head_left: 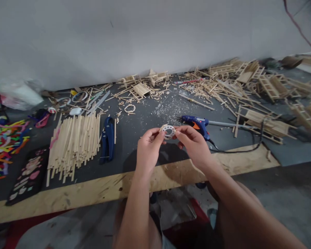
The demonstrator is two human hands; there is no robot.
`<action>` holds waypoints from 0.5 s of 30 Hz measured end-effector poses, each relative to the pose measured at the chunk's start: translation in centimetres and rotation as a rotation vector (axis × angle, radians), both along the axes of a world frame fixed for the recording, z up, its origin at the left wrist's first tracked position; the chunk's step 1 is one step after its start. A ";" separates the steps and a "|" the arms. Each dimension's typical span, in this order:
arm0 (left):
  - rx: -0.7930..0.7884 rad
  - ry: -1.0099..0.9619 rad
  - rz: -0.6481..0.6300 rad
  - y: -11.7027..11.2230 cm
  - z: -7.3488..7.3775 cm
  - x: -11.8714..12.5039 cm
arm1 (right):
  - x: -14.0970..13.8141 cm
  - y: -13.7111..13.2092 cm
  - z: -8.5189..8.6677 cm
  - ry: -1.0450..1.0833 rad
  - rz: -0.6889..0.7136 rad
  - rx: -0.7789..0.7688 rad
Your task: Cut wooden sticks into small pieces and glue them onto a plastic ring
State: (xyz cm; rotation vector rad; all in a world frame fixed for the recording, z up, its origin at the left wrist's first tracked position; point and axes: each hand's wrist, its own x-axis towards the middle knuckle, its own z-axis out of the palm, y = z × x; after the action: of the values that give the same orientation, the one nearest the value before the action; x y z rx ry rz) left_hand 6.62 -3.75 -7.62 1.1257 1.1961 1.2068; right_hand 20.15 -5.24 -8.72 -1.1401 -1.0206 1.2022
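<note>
Between my two hands is a small pale ring (169,131) with holes around its band and what look like bits of wood at its edge. My left hand (150,142) pinches its left side with thumb and fingers. On the opposite side, my right hand (190,140) is closed on the ring's right edge. Just beyond my right hand lies a blue glue gun (195,122) with an orange trigger and a glue stick in its back. A ring of short wooden pieces (130,108) rests on the dark tabletop farther off.
Wooden sticks (76,141) lie in a bundle at left, beside blue cutters (108,140). A patterned phone (28,174) and colourful pipe cleaners (5,147) are farther left. Stick scraps (215,84) and small wooden structures (268,124) crowd the back and right. A black cord (259,141) loops at right.
</note>
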 end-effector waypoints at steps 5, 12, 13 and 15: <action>-0.001 0.041 -0.014 -0.2 0.1 0.9 | 0.7 -0.1 -0.1 -0.094 -0.005 0.030; -0.019 -0.026 -0.020 -0.3 -0.2 1.4 | 1.4 -0.5 -0.3 -0.235 0.022 0.059; -0.029 -0.047 -0.019 -0.3 -0.3 1.4 | 1.5 -0.5 -0.3 -0.264 0.026 0.066; -0.049 -0.074 -0.020 -0.3 -0.3 1.6 | 1.6 -0.7 -0.4 -0.310 0.035 0.084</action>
State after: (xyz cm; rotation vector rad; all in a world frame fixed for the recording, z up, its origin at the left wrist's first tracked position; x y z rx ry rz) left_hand 8.19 -4.05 -7.87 1.0453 1.1496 1.1880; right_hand 21.72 -5.90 -9.09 -1.2715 -1.3174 1.0180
